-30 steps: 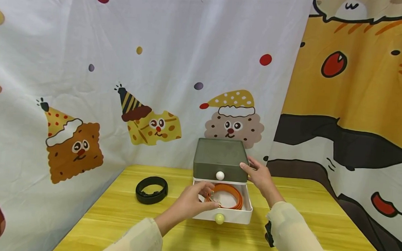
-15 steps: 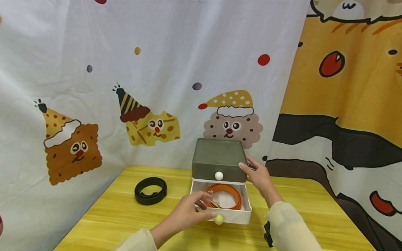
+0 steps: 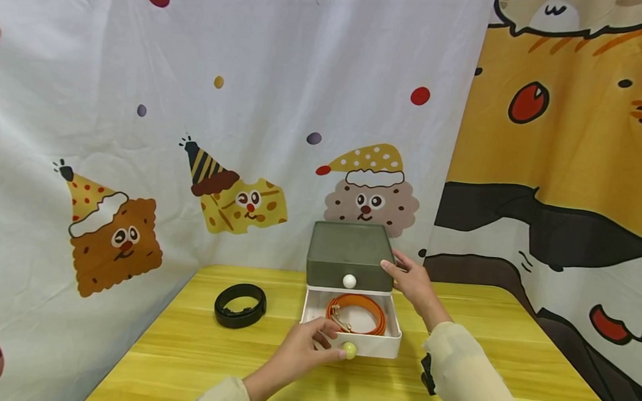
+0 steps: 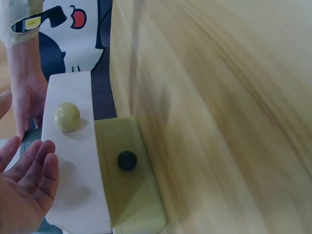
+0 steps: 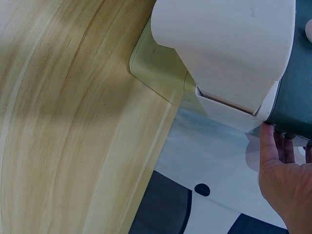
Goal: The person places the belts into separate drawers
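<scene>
A small desktop drawer box has a dark green top drawer (image 3: 352,245) with a white knob. Below it, the white drawer (image 3: 394,345) with a yellow knob (image 3: 349,350) is pulled out. Inside lies a coiled orange belt (image 3: 378,317), its gold-coloured buckle (image 3: 339,319) toward the left. My left hand (image 3: 307,348) hovers at the drawer's front left, fingers loosely bent and holding nothing, thumb by the knob. My right hand (image 3: 414,287) rests against the box's right side, thumb at the green front corner; its fingers (image 5: 268,146) reach straight along that side.
A coiled black belt (image 3: 240,306) lies on the wooden table (image 3: 178,363) left of the box. Under the white drawer sits a closed yellow drawer (image 4: 129,195) with a dark knob (image 4: 126,160). A printed cloth (image 3: 280,51) hangs behind the table.
My left hand has come away from the orange belt's buckle and drawn down toward the drawer front. The buckle end now lies in the drawer. My right hand stays at the box.
</scene>
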The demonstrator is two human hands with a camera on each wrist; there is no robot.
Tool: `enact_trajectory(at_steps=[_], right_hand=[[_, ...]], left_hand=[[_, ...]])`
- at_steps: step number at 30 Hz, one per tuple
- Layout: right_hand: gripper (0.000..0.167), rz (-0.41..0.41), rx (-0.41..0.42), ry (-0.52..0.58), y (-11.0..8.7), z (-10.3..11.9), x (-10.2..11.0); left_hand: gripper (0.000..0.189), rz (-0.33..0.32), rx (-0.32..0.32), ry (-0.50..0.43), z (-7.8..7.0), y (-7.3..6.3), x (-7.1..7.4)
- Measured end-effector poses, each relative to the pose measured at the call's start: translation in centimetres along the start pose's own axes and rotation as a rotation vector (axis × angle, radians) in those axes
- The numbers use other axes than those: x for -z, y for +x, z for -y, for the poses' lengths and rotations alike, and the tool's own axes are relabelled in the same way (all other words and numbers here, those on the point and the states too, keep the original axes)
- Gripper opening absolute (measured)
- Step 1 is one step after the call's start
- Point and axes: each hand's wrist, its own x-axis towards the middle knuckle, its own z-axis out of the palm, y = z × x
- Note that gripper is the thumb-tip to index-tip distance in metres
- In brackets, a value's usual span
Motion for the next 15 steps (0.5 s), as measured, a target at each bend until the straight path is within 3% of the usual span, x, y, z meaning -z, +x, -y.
enact_trajectory(at_steps=[8,15], right_hand=[[0.081,0.003,-0.006,0.010,0.0,0.1,0.0],[0.081,0.003,-0.007,0.021,0.0,-0.1,0.0]], left_hand=[[0.032,-0.012,-0.004,-0.021,0.7,-0.3,-0.8],[0.033,-0.035,-0.015,0.018,1.4,-0.6,-1.3]])
